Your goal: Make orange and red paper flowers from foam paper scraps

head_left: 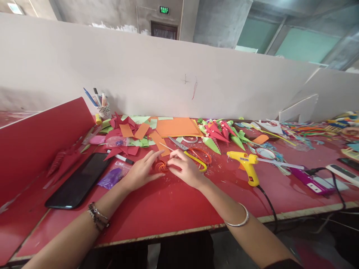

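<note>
A small coil of orange paper strip [161, 166] sits on the red table between my two hands. My left hand [142, 168] is on its left side, thumb and fingers spread apart around the coil without closing on it. My right hand [185, 167] has its fingers bent together at the coil's right side. A thin pale stick [165, 146] pokes out from between those fingers, up and to the left. Whether the right fingertips also touch the coil I cannot tell. Just beyond the right hand lie scissors with orange and yellow handles [201, 164].
A yellow glue gun [246, 164] with a cord lies to the right, near a purple power strip [312, 181]. On the left are a black phone [80, 179] and a bag of purple bits [112, 177]. Orange paper sheets [176, 127] and folded paper cones [217, 132] line the back.
</note>
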### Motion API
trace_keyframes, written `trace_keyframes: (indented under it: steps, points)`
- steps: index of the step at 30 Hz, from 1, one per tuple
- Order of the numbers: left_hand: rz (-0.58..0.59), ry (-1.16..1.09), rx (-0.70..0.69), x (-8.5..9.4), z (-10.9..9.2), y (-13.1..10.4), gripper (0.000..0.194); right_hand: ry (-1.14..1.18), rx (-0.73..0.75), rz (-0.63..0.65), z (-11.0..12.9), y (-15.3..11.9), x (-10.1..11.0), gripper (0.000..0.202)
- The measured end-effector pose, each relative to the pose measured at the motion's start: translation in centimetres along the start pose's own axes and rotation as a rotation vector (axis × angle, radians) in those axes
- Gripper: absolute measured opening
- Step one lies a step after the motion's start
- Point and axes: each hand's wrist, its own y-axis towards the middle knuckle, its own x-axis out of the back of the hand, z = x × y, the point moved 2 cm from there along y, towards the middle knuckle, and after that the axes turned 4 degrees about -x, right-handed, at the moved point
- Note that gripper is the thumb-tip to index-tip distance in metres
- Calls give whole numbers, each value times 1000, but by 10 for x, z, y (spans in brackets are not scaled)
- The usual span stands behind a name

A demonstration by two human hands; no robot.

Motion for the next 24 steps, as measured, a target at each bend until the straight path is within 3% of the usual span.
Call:
trace_keyframes:
  steps: [24]
  points:
    - [-1,-72,-40,-1,-2,1,51,28,-12,-12,-1,0,-1,9]
